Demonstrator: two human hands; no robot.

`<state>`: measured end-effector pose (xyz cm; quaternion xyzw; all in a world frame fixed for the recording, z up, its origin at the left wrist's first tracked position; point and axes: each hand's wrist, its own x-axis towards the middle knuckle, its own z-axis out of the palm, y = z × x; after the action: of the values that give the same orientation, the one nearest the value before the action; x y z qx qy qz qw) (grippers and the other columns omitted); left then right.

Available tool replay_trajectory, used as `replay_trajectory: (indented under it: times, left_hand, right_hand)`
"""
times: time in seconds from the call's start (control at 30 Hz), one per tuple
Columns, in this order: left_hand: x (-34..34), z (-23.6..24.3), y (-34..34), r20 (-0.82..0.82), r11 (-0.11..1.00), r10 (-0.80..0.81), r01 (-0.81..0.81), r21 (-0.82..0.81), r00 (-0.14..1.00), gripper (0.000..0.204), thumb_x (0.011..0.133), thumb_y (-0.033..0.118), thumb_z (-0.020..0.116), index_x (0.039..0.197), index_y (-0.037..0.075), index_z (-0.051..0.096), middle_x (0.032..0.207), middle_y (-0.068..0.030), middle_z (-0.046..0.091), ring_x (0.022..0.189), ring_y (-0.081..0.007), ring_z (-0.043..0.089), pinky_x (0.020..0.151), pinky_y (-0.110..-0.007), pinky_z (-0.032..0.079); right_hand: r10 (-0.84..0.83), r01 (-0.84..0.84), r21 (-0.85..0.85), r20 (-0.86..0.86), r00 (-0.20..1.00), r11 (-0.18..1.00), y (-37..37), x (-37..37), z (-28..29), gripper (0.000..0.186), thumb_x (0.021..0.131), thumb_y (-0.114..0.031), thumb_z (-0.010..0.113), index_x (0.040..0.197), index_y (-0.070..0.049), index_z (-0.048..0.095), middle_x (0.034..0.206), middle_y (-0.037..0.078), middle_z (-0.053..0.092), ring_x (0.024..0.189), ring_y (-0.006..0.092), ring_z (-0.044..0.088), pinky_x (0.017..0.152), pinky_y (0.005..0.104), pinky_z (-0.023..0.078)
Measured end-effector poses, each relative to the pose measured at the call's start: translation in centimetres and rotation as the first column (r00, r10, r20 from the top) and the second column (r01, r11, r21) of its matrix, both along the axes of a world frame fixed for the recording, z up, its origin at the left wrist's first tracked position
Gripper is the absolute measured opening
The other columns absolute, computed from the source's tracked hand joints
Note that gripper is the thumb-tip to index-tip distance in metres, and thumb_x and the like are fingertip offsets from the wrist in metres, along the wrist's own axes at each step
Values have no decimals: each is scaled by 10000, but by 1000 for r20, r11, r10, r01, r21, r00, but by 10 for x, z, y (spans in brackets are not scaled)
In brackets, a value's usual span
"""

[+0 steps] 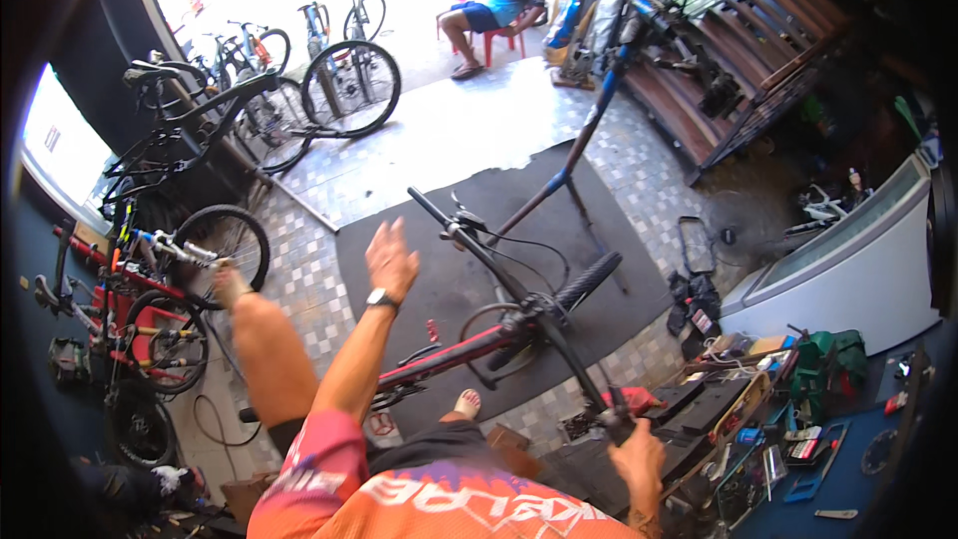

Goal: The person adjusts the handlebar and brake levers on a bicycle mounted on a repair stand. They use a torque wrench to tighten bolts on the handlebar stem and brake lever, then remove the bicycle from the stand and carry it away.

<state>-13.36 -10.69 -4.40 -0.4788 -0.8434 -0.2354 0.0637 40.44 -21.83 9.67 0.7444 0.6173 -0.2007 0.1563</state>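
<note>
A bicycle with a dark red frame (439, 357) stands across in front of me, over a dark floor mat. Its wide black handlebar (489, 262) runs from the upper left to the lower right. Beside the handlebar's far left end, my left hand (391, 262) is raised with its fingers stretched out, holding nothing. A dark watch with a white face (379, 297) sits on that wrist. At the other end, my right hand (639, 454) is closed at the handlebar's right grip (617, 423); part of its fingers is hidden. The knobby front tyre (589, 281) shows beyond the bar.
A blue repair stand (589, 130) rises beyond the mat (399, 279). Several bicycles (180, 260) line the left side. A cluttered workbench (738, 469) with tools lies at lower right, near a white display case (838, 269). Wooden stairs (738, 60) and a seated person (504, 0) are farther back.
</note>
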Motion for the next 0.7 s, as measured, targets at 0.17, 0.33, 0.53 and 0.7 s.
replay_trajectory:
  times: [0.17, 0.33, 0.53, 0.7]
  left_hand:
    - [-9, -63, -125, 221, 850, 235, -90, -519, 947, 383, 857, 326, 756, 1168, 108, 705, 1225, -183, 630, 1185, -370, 613, 989, -521, 503]
    - [-2, -86, -181, 222, 921, 182, -87, -380, 958, 290, 855, 249, 751, 1104, 106, 715, 1139, -154, 666, 1123, -362, 641, 956, -510, 517]
    - [-35, -37, -238, 137, 981, 123, -100, -166, 983, 248, 859, 145, 732, 1098, 89, 695, 1133, -113, 664, 1118, -351, 625, 966, -469, 505]
    - [-75, -9, -293, 118, 955, 276, -259, -143, 954, 315, 885, 206, 737, 1163, 65, 694, 1158, -147, 665, 1138, -371, 624, 976, -477, 515]
  right_hand:
    - [69, -74, -43, -105, 992, 996, 28, -56, 12, 695, 848, -467, 781, 1214, 58, 511, 1020, 342, 718, 1026, 488, 707, 922, 543, 530]
    - [184, -181, 33, -138, 973, 983, 60, -79, 20, 643, 859, -442, 772, 1167, 75, 545, 997, 331, 720, 998, 489, 709, 891, 539, 538]
    - [252, -238, 126, -111, 961, 963, 89, -100, 19, 636, 849, -425, 794, 1153, 84, 562, 990, 315, 726, 999, 473, 716, 887, 527, 561]
    - [272, -241, 211, -132, 953, 947, 115, -108, 4, 569, 801, -369, 831, 1094, 63, 606, 995, 307, 733, 981, 459, 728, 892, 508, 578]
